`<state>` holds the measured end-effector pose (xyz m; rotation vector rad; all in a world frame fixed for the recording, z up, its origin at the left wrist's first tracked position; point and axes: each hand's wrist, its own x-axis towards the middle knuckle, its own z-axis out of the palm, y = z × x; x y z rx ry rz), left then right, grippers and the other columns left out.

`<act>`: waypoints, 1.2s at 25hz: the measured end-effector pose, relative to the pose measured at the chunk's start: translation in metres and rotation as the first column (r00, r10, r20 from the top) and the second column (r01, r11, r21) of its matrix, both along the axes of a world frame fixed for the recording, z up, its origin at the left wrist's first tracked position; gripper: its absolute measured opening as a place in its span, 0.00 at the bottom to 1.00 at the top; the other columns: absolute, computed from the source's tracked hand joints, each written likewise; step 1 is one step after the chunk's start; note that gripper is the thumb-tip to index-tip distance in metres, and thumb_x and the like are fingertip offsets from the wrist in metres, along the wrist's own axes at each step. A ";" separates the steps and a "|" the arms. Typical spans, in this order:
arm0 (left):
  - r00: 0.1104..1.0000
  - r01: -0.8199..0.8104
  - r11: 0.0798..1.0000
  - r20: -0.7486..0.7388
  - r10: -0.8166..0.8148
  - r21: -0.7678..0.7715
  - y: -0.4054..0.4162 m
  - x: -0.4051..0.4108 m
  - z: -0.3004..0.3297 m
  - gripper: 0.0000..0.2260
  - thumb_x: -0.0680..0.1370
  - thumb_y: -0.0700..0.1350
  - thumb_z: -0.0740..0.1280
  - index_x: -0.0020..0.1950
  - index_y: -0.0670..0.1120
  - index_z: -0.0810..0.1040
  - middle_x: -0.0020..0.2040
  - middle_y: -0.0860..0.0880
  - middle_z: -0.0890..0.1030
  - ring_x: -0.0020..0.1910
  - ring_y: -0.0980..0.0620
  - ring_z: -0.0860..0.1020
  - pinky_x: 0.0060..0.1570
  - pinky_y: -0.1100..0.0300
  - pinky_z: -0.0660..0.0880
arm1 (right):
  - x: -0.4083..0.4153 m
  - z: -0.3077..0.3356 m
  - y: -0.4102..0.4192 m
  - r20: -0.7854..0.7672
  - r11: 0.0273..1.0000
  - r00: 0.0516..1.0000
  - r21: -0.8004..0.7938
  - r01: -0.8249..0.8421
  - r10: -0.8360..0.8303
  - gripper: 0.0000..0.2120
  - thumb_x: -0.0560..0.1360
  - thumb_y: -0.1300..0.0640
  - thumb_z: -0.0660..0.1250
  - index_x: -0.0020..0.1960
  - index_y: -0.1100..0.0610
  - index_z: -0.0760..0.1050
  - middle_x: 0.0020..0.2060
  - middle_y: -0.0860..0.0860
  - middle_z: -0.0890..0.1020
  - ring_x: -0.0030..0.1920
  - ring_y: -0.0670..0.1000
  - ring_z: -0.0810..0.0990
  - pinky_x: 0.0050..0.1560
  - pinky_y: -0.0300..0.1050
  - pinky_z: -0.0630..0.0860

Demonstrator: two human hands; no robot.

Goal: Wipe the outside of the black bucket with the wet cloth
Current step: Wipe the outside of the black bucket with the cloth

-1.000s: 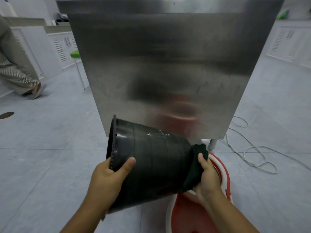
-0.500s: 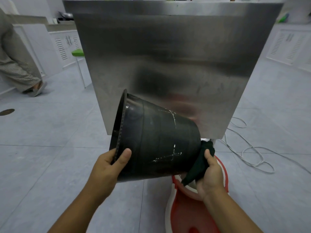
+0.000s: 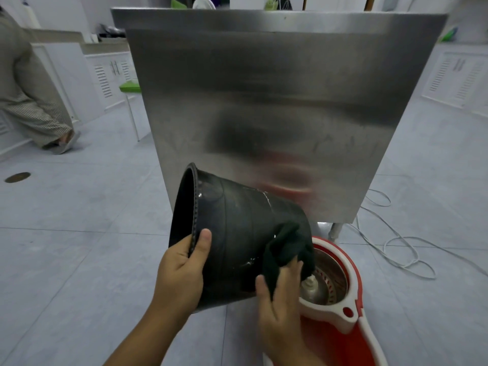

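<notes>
The black bucket (image 3: 237, 233) is held on its side in the air, mouth facing left, wet streaks on its wall. My left hand (image 3: 182, 273) grips its rim, thumb on the outside. My right hand (image 3: 280, 299) holds the dark wet cloth (image 3: 286, 247) bunched against the bucket's side wall near the base. The bucket's bottom is hidden from me.
A red and white spin mop bucket (image 3: 351, 299) sits on the floor just under my right hand. A stainless steel cabinet panel (image 3: 277, 101) stands right behind. White cable (image 3: 396, 247) loops on the floor at right. A person's leg (image 3: 39, 114) is far left.
My right hand has slid the cloth from the bucket's base onto its side wall. The bucket has tilted and shifted slightly, and the spinner basket below is now uncovered.
</notes>
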<state>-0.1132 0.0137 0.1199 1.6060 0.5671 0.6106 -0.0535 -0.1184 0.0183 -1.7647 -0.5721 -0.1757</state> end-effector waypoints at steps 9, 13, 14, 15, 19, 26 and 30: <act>0.998 0.066 0.997 0.007 -0.066 -0.049 -0.008 0.000 0.000 0.21 0.71 0.61 0.57 0.41 0.48 0.83 0.40 0.50 0.86 0.40 0.52 0.84 0.39 0.57 0.81 | 0.013 0.047 0.004 0.207 0.994 0.978 -0.106 -0.007 0.029 0.19 0.78 0.44 0.55 0.67 0.30 0.59 0.70 0.19 0.48 0.77 0.39 0.44 0.78 0.50 0.45; 1.000 -0.009 1.000 -0.006 0.009 -0.029 -0.003 0.000 -0.003 0.22 0.70 0.62 0.55 0.44 0.49 0.81 0.43 0.51 0.85 0.45 0.50 0.81 0.40 0.59 0.78 | 0.046 0.025 -0.016 0.006 0.986 0.993 -0.117 0.116 -0.116 0.23 0.78 0.39 0.51 0.70 0.27 0.49 0.75 0.35 0.58 0.79 0.49 0.51 0.76 0.62 0.55; 1.000 -0.027 0.999 -0.008 0.027 -0.038 -0.001 0.000 -0.003 0.22 0.70 0.62 0.55 0.45 0.50 0.81 0.45 0.51 0.85 0.47 0.49 0.81 0.40 0.59 0.77 | 0.045 0.018 -0.018 0.009 0.986 0.994 -0.121 0.113 -0.113 0.23 0.78 0.39 0.52 0.71 0.27 0.49 0.76 0.36 0.57 0.79 0.49 0.50 0.76 0.62 0.54; 0.999 -0.046 0.997 -0.005 0.046 -0.055 0.001 0.000 -0.002 0.22 0.71 0.62 0.55 0.45 0.50 0.81 0.45 0.51 0.84 0.47 0.50 0.80 0.39 0.59 0.76 | 0.039 0.013 -0.017 0.024 0.988 0.995 -0.122 0.095 -0.093 0.24 0.78 0.40 0.52 0.70 0.25 0.46 0.76 0.33 0.54 0.79 0.47 0.47 0.77 0.61 0.52; 0.996 -0.087 0.980 0.019 0.092 -0.176 0.006 0.004 0.001 0.19 0.77 0.59 0.55 0.43 0.51 0.81 0.38 0.55 0.87 0.43 0.52 0.82 0.38 0.58 0.77 | -0.006 0.003 0.003 0.245 0.973 0.969 -0.232 0.018 0.041 0.29 0.80 0.43 0.54 0.76 0.34 0.44 0.78 0.34 0.42 0.79 0.47 0.40 0.78 0.59 0.46; 1.000 0.001 0.986 0.022 0.002 -0.164 0.000 0.010 -0.003 0.22 0.72 0.62 0.56 0.45 0.49 0.82 0.41 0.51 0.87 0.40 0.53 0.85 0.36 0.61 0.80 | 0.005 0.022 0.008 0.351 0.974 0.931 -0.227 -0.019 0.100 0.19 0.79 0.49 0.57 0.70 0.44 0.63 0.77 0.30 0.46 0.79 0.46 0.45 0.77 0.53 0.40; 1.000 0.001 0.994 -0.007 -0.001 -0.112 0.001 0.010 -0.009 0.23 0.71 0.62 0.55 0.48 0.49 0.82 0.43 0.52 0.86 0.43 0.56 0.83 0.29 0.72 0.76 | 0.040 0.026 -0.003 -0.030 0.978 0.984 -0.123 0.170 -0.175 0.24 0.78 0.40 0.51 0.70 0.25 0.45 0.75 0.30 0.50 0.79 0.47 0.44 0.77 0.58 0.47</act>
